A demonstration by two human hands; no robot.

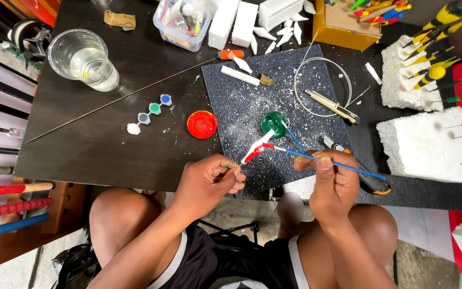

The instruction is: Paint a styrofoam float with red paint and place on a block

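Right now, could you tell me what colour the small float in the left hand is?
The float is white, partly painted red, shown best in the head view.

Paint lid [202, 124] left of mat [241, 101]; foam block [422, 144] right.

The float [256, 149] in the hands is showing white with a red tip, and the brush handle [343, 164] is blue. On the black desk [135, 107] are sitting a red lid [202, 124], a green lid [272, 124] and a white-flecked dark grey mat [241, 107]. Far right, yellow-and-black striped floats [434, 27] are standing in white foam [402, 80].
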